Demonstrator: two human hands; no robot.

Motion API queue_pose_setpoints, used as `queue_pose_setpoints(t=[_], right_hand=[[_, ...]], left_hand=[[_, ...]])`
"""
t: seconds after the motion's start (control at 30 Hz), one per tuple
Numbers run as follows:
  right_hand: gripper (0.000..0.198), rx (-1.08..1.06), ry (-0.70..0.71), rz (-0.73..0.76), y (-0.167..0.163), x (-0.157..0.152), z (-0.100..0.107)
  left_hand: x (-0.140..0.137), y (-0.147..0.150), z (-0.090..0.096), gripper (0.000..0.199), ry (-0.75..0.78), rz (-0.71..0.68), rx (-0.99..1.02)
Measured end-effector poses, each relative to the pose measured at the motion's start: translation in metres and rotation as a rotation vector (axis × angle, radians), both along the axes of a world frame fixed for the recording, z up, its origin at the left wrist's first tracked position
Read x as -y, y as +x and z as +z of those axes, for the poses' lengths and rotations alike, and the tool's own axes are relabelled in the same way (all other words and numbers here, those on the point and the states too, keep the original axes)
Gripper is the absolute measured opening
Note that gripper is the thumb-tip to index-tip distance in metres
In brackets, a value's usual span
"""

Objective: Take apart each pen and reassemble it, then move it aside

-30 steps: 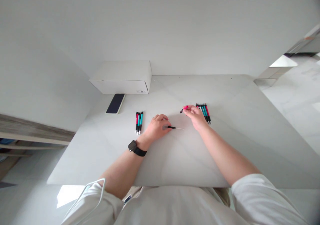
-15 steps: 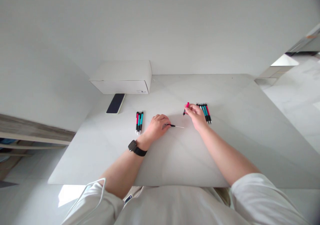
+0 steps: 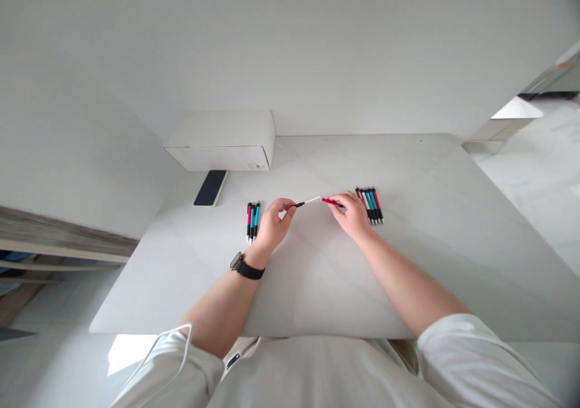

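Note:
Between the thumb and fingers of my left hand (image 3: 275, 222) is the black lower part of a pen (image 3: 299, 204), its thin white refill (image 3: 312, 200) sticking out to the right. My right hand (image 3: 354, 216) pinches a red pen barrel (image 3: 332, 202) whose end points left at the refill's tip. A small gap parts the two pieces. Just right of my right hand lies a row of several assembled pens (image 3: 374, 205), red, white and teal with black grips. Left of my left hand lie three more pens (image 3: 252, 222), red and teal.
A white box (image 3: 222, 158) stands at the back left against the wall. In front of it a phone (image 3: 211, 188) lies face up on the white table (image 3: 312, 287). A dark watch (image 3: 247, 267) is on my left wrist.
My left hand has lifted the refill piece off the table and tilted it upward. My right hand has turned the red barrel from upright to nearly level, facing the refill.

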State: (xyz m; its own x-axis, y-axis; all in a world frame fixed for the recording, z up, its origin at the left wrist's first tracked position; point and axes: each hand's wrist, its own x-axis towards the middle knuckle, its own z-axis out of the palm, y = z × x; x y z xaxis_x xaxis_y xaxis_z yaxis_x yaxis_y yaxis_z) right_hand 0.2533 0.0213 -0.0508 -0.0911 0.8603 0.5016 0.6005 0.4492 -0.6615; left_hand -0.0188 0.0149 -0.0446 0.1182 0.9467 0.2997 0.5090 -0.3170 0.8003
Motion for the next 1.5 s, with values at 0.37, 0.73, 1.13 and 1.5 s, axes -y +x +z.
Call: queue_pose_setpoints(t=[0.37, 0.73, 1.13, 1.5], right_hand=[[0.019, 0.118, 0.024, -0.003, 0.002, -0.001, -0.003], [0.02, 0.251, 0.014, 0.06, -0.005, 0.005, 0.0], [0.018, 0.302, 0.094, 0.107, -0.017, 0.013, 0.001], [0.017, 0.337, 0.149, 0.126, -0.02, 0.015, 0.003]], left_hand=[[-0.001, 0.0, -0.002, 0.018, 0.017, -0.012, -0.042], [0.002, 0.002, 0.003, 0.017, 0.003, -0.03, -0.06], [0.005, 0.006, 0.007, 0.021, -0.095, -0.085, -0.049], [0.006, 0.005, 0.01, 0.028, -0.153, -0.091, -0.037]])
